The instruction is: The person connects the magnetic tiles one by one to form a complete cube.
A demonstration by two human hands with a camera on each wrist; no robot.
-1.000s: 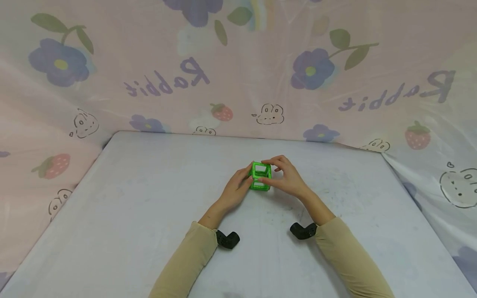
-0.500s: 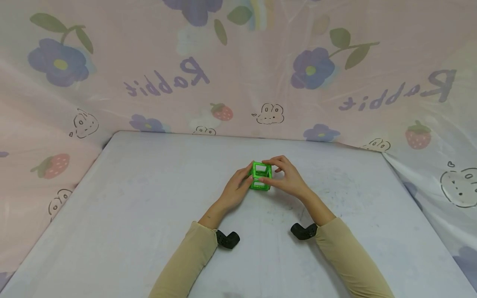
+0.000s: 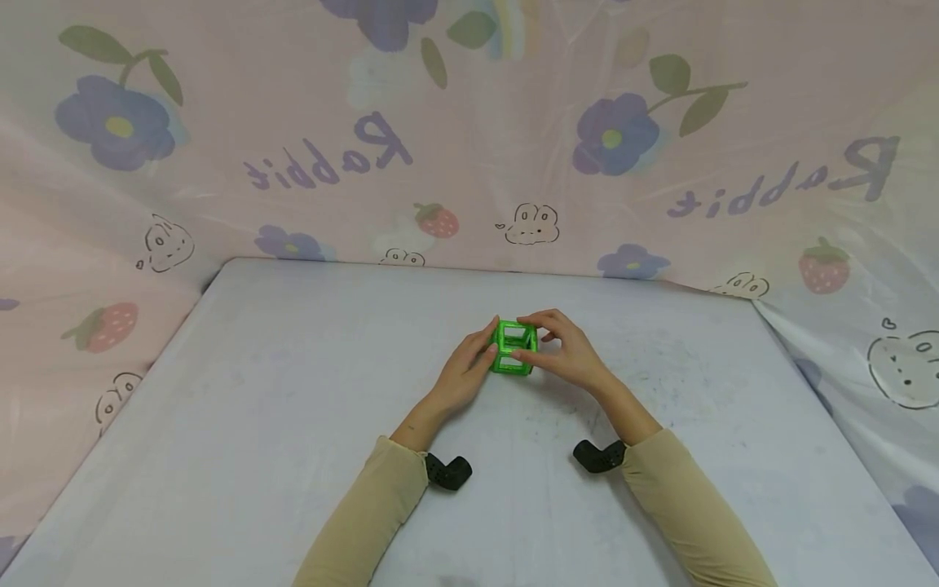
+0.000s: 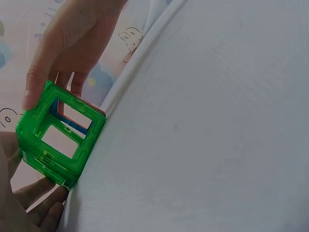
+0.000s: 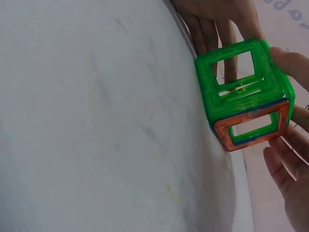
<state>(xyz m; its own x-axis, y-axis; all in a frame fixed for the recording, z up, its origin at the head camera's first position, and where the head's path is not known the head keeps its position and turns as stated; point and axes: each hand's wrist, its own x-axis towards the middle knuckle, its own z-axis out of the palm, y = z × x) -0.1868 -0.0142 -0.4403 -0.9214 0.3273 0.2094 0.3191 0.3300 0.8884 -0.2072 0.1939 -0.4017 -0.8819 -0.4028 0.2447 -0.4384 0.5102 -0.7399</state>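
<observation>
Both hands hold a small hollow cube of magnetic tiles at the middle of the table. Its frames are mostly green; in the right wrist view one orange tile with a blue edge beside it forms the face towards the right hand. The left hand grips the cube's left side between thumb and fingers. From the other side the right hand pinches it, thumb low on the near side and index finger at the far top edge. The cube seems to rest on the table, tilted in both wrist views by the camera angle.
A white cloth covers the table. Behind and at the sides hangs a printed curtain. Black wrist devices jut inward from both beige sleeves.
The right hand has shifted very slightly rightward and nearer, and the cube's right side has moved a little with it. The left hand stays almost still.
</observation>
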